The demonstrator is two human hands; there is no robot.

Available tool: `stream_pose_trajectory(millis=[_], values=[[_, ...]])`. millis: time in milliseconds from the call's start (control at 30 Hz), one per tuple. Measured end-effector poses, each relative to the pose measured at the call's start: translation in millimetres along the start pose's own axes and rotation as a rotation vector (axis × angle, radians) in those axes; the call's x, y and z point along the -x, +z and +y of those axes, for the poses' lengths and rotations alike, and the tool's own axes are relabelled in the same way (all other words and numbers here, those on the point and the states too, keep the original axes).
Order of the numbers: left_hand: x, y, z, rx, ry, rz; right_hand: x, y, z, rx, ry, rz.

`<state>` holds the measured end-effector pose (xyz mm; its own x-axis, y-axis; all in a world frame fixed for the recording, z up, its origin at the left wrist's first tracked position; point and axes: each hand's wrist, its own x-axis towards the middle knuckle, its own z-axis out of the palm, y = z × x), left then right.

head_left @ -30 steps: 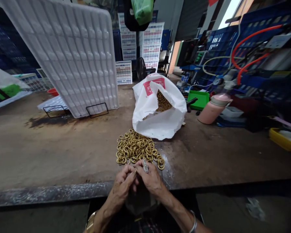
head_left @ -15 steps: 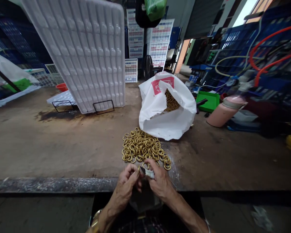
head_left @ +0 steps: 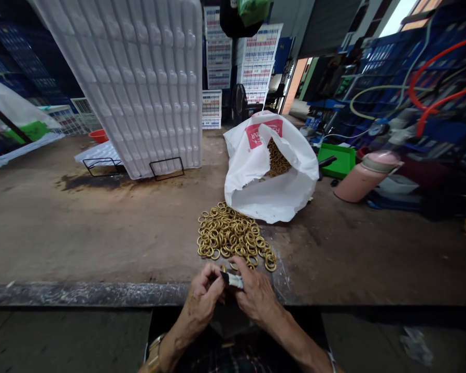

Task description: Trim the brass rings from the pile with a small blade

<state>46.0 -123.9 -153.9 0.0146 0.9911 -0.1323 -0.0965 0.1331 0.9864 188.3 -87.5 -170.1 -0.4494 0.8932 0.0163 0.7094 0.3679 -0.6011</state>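
Note:
My left hand [head_left: 203, 290] is pinched at the table's front edge, with a sliver of a brass-coloured ring [head_left: 223, 268] showing at its fingertips. My right hand [head_left: 258, 292] grips a small tool [head_left: 236, 281] with a pale, wrapped-looking handle and a dark flat end; it looks like a short knife. The dark end points left and meets the left fingertips, which partly hide the ring. Just beyond both hands lies a loose pile of brass-coloured rings [head_left: 228, 233].
Behind the pile, a white sack [head_left: 242, 173] lies with its mouth towards me and more rings inside. A tall ribbed plastic tray [head_left: 158, 93] leans upright in a wire stand [head_left: 167, 167] on the left. A pink bottle [head_left: 355, 184] and green tray [head_left: 339, 159] stand at right.
The tool has turned slightly and its dark end now lies closer against the left fingertips. Less of the ring shows. The whole view has shifted a little.

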Motion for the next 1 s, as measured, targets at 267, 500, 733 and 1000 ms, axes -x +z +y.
stream_pose_trajectory(millis=[267, 500, 733, 1000], values=[[4, -5.4, -2, -0.023, 0.031, -0.046, 7, 6, 2, 0.002, -0.106, 0.039], [7, -8.9, -2, -0.076, 0.039, -0.058, 6, 7, 3, 0.009, -0.131, 0.023], [9, -11.4, -4, -0.129, 0.044, -0.053, 6, 3, -3, 0.028, -0.096, 0.021], [8, -13.6, -5, -0.090, 0.032, -0.059, 6, 6, -6, 0.045, -0.050, -0.026]])
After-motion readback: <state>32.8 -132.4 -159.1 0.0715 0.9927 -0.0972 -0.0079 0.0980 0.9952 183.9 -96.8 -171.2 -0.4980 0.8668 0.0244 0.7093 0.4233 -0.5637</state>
